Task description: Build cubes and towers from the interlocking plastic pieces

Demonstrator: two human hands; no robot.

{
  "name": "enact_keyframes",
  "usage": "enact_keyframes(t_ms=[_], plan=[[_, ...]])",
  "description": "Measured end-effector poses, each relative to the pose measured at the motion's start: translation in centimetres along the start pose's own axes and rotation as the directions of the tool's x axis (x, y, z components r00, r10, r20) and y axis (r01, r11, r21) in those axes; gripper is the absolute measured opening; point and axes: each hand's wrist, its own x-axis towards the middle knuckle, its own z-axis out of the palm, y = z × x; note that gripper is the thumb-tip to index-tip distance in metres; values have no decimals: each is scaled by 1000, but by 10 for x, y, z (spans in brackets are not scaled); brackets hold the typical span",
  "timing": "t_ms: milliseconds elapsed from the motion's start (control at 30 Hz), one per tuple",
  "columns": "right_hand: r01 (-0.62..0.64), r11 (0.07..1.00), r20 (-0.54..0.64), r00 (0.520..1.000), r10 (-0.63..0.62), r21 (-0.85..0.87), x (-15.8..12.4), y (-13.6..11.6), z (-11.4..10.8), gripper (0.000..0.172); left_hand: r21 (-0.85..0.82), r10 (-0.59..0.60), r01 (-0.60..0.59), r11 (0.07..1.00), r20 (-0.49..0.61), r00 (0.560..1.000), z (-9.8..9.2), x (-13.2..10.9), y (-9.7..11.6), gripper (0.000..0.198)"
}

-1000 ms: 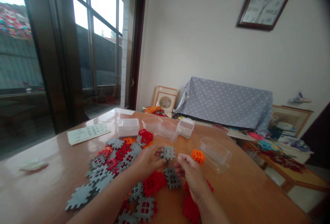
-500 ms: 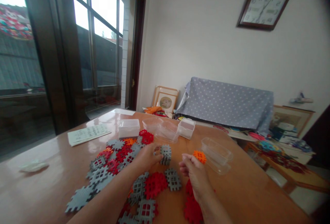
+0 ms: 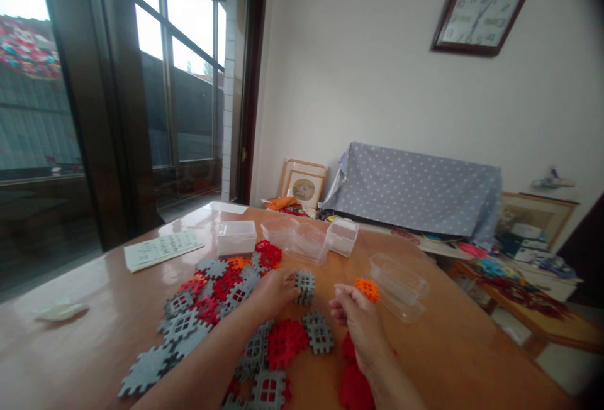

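Observation:
My left hand (image 3: 276,293) reaches over the pile, its fingers closed on the left edge of a small stack of grey window-patterned interlocking blocks (image 3: 306,287). To the right, my right hand (image 3: 357,319) hovers with fingers curled and thumb pressed in; whatever it may hold is hidden. Just behind that hand shows an orange lattice block (image 3: 367,288). Below the right hand, red blocks (image 3: 355,386) lie partly covered by the wrist. Between the hands are another grey window block (image 3: 318,332) and a red block (image 3: 286,342).
Mixed grey, red and orange blocks (image 3: 182,325) spread left of and beneath my left forearm. Clear plastic boxes (image 3: 236,238) stand at the back, and a clear lidded container (image 3: 399,284) lies at right. A written sheet (image 3: 163,249) and crumpled wrapper (image 3: 60,310) lie at left.
My left hand has shifted slightly right and its fingers have closed in on the grey stack's edge. My right hand stays almost in place, fingers still curled.

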Motion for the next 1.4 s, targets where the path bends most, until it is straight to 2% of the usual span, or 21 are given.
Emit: enact_keyframes(t_ms=[300, 367, 433, 500, 567, 633, 700, 800, 933, 1033, 1200, 1300, 1400], plan=[[8, 1000, -7, 1000, -8, -9, 5, 7, -3, 42, -46, 19, -19, 999, -1, 1000, 6, 1, -8, 38], [14, 999, -3, 1000, -14, -53, 9, 9, -4, 41, -24, 8, -8, 1000, -23, 1000, 2, 0, -5, 38], [67, 983, 20, 998, -64, -170, 11, 12, -7, 39, -4, 10, -10, 1000, -39, 999, -3, -3, 2, 37], [180, 921, 102, 983, -154, -345, 12, 13, -10, 38, 5, 21, -20, 1000, -48, 999, -11, -8, 11, 35], [318, 803, 248, 944, -218, -504, 8, 12, -13, 41, -11, 32, -33, 999, -47, 998, -18, -13, 21, 34], [426, 680, 403, 892, -205, -597, 2, 9, -15, 52, -42, 37, -38, 998, -24, 999, -23, -18, 29, 33], [493, 588, 508, 847, -157, -641, -4, 5, -17, 63, -91, 57, -55, 994, 21, 998, -24, -23, 35, 32], [539, 499, 563, 818, -119, -678, -10, 3, -17, 64, -141, 65, -57, 988, 55, 996, -23, -27, 40, 30], [543, 435, 546, 827, -130, -718, -12, 5, -17, 43, -153, 63, -49, 987, 93, 994, -21, -31, 44, 26], [546, 417, 543, 828, -137, -727, -13, 5, -17, 34, -165, 54, -35, 986, 113, 992, -20, -32, 46, 25], [511, 424, 507, 852, -131, -748, -14, 4, -17, 34, -204, 40, -6, 979, 163, 986, -14, -37, 47, 27], [489, 494, 491, 860, -137, -719, -13, 4, -17, 33, -226, 62, -16, 974, 198, 978, -9, -39, 45, 26], [485, 614, 492, 853, -175, -623, -11, 3, -16, 26, -233, 72, -21, 972, 215, 974, -5, -41, 42, 27]])
